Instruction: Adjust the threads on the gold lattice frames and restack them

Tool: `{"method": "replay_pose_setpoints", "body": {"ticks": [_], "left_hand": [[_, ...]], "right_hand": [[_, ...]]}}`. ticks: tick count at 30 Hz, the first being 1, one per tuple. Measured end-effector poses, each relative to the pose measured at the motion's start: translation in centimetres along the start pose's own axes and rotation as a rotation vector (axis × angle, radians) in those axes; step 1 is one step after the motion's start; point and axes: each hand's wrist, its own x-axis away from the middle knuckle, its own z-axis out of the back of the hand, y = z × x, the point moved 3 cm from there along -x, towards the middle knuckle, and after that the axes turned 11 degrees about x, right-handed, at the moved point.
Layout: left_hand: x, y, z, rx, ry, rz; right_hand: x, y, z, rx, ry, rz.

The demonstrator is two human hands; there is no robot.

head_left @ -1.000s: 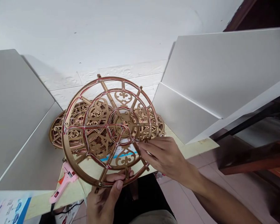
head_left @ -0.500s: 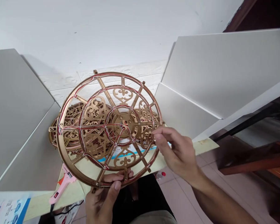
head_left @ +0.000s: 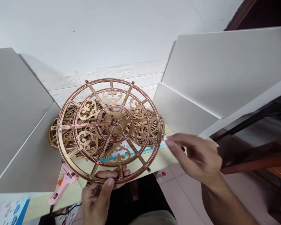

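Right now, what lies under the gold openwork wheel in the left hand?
Under the held wheel, another ornate gold wheel and blue-striped paper show through gaps; most of both is covered.

**Quick headcount of what's in shot**

Two hands are counted, lol: one left hand [head_left: 96, 193] at bottom centre, one right hand [head_left: 196, 156] at right. One gold fretwork wheel [head_left: 71, 165] is seen mid-frame, plus gold fretwork discs [head_left: 69, 114] behind it, number can't be told. Four white panels [head_left: 224, 72] are counted, two each side. One pink glue gun [head_left: 64, 184], one red-capped bottle [head_left: 160, 175] and one printed leaflet [head_left: 8, 212] are spotted along the bottom.
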Motion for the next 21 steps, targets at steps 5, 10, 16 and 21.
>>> {"method": "replay_pose_setpoints", "body": {"ticks": [5, 10, 16, 21], "left_hand": [[0.2, 0.2, 0.0, -0.004, 0.056, 0.01], [0.7, 0.2, -0.3, 0.012, 0.023, 0.029], [0.9, 0.3, -0.2, -0.02, -0.008, 0.045], [0.9, 0.6, -0.3, -0.125, -0.038, 0.057]], "right_hand": [[-1.4, -1.7, -1.1, 0.006, -0.369, 0.293], [-1.2, -1.3, -2.0, 0.076, -0.537, 0.266], [-1.5, -1.2, -1.9, 0.043, -0.604, 0.274], [-2.0, -0.7, -2.0, -0.102, -0.711, 0.235]]}}
